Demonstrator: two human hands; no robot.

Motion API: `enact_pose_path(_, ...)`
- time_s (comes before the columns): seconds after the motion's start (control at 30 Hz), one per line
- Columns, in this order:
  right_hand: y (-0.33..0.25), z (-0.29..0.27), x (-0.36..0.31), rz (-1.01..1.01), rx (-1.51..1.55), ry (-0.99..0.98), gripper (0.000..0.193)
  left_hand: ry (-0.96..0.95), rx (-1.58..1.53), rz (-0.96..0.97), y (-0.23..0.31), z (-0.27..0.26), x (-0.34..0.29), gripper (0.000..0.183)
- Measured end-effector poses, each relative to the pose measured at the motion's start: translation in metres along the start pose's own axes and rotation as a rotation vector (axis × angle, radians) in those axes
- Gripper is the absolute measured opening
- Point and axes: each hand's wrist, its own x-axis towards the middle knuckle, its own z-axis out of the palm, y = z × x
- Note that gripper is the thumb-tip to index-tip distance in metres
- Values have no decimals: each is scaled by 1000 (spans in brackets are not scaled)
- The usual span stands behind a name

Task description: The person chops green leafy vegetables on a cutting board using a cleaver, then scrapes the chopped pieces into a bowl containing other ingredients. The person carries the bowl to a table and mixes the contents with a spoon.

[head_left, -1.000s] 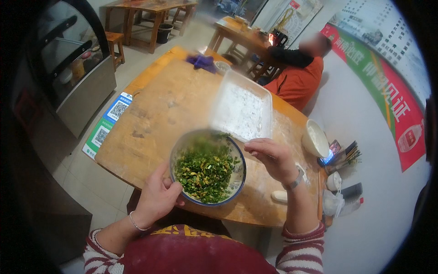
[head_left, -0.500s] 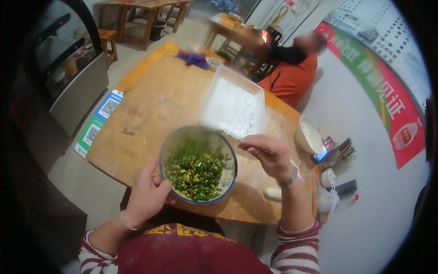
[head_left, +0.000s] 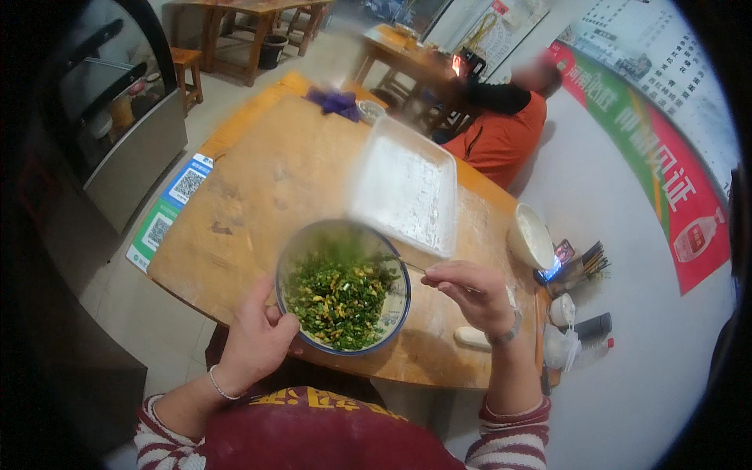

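A blue-rimmed bowl (head_left: pixel 406 305) of chopped green leaves mixed with small yellow bits (head_left: pixel 338 301) is at the front of the wooden board. My left hand (head_left: pixel 262 337) grips its left side, thumb over the rim and fingers beneath. On the right, my right hand (head_left: pixel 474 294) pinches the thin handle of a metal utensil (head_left: pixel 413 266). Its far end reaches over the bowl's right rim into the greens, so its head is hidden. A smooth white roll of dough (head_left: pixel 472 338) lies on the board near my right wrist.
Behind the bowl lies a white floury tray (head_left: pixel 405 188). A white bowl (head_left: pixel 532 237), a lit phone (head_left: pixel 559 258) and a container of sticks (head_left: pixel 589 265) stand at the right. A purple cloth (head_left: pixel 334 103) is at the far edge; a person in orange (head_left: pixel 501 141) sits beyond.
My right hand has shifted a little right and nearer to me, bringing the utensil's handle with it. The bowl has moved slightly right and toward me, still in my left hand.
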Motion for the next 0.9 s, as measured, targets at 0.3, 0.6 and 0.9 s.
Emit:
enact_pose_path(0.3,17,14,57,-160,22,-3,21,-16,-16,5,-5,-2,-1,61)
enact_pose_path(0.6,17,-4,22,-60,41,-45,18,26,56,32,-12,-2,0,52)
enact_pose_path(0.9,31,1,38,-70,37,-35,18,45,7,67,-17,0,1,49)
